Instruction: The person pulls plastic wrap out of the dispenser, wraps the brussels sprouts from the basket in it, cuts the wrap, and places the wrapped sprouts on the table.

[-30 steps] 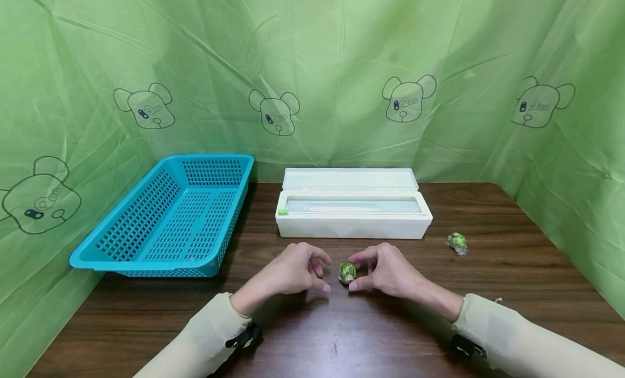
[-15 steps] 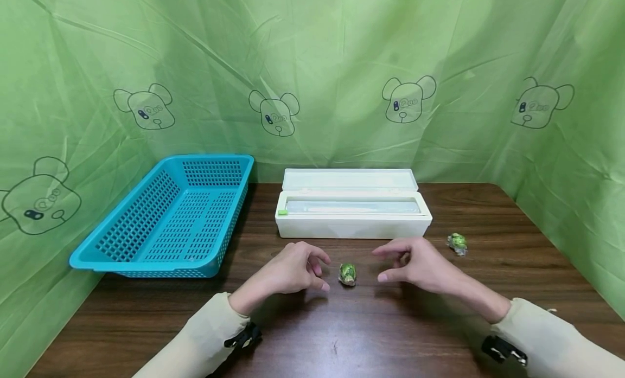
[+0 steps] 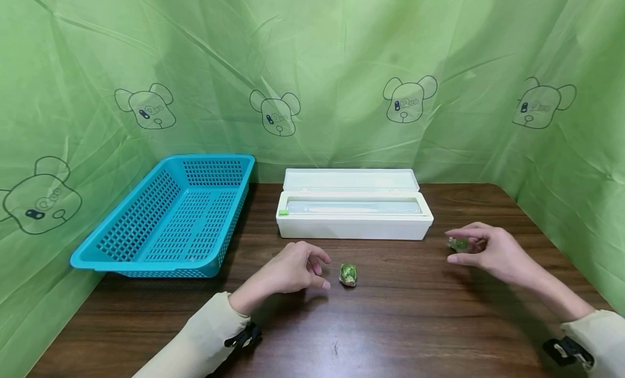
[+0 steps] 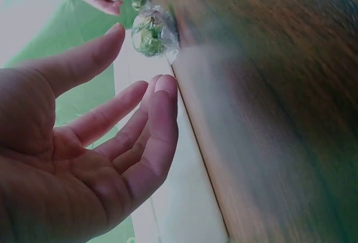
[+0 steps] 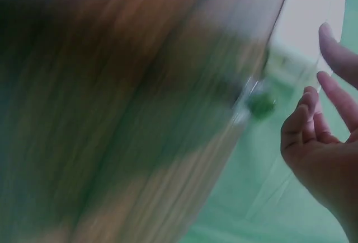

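Observation:
In the head view a small green Brussels sprout (image 3: 348, 275) in clear plastic film lies on the table between the hands. To its left my left hand (image 3: 293, 267) hovers with loosely bent fingers, holding nothing; a gap separates it from that sprout (image 4: 151, 33) in the left wrist view. Farther right, my right hand (image 3: 493, 250) reaches over a second film-wrapped sprout (image 3: 457, 244), which the fingers partly cover. The right wrist view is blurred but shows this sprout (image 5: 261, 106) apart from the spread thumb and fingers of the right hand (image 5: 324, 125).
A white cling film box (image 3: 354, 226) with its lid raised stands at the back middle. At the left sits a blue perforated basket (image 3: 215, 267). Green curtain (image 3: 337, 58) printed with bear heads closes off the back and sides of the brown wooden table (image 3: 390, 334).
The right hand has let go of the middle sprout and moved right to the second one. The left hand and the middle sprout have stayed about where they were.

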The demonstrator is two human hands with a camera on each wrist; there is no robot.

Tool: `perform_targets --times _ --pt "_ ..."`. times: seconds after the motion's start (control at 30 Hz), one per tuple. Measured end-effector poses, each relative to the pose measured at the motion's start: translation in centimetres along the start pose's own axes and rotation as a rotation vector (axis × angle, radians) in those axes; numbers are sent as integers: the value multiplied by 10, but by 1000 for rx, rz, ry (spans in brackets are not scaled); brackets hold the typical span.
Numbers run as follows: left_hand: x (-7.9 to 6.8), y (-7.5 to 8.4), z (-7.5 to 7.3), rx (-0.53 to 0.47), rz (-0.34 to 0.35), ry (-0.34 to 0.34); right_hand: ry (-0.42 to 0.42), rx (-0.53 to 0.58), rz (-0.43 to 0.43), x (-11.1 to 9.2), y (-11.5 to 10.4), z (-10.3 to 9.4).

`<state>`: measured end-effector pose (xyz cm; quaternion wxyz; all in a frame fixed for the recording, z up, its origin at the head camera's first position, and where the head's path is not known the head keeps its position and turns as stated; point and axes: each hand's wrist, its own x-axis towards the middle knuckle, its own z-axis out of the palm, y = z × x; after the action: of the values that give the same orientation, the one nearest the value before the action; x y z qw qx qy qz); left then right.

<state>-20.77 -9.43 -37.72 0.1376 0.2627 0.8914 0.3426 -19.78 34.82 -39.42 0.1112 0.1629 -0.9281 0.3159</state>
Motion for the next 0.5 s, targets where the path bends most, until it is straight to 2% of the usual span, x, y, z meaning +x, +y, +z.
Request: perform_targets --times 0.13,0.23,0.37,0.5 --pt "0 1 -1 5 0 1 3 -9 39 -1 25 -13" --pt "0 1 -1 7 3 2 -31 -6 65 1 37 -19" --pt "0 0 -1 7 2 2 -83 -4 86 5 49 -18" --pt "0 1 0 7 8 5 -93 4 80 6 56 -14"
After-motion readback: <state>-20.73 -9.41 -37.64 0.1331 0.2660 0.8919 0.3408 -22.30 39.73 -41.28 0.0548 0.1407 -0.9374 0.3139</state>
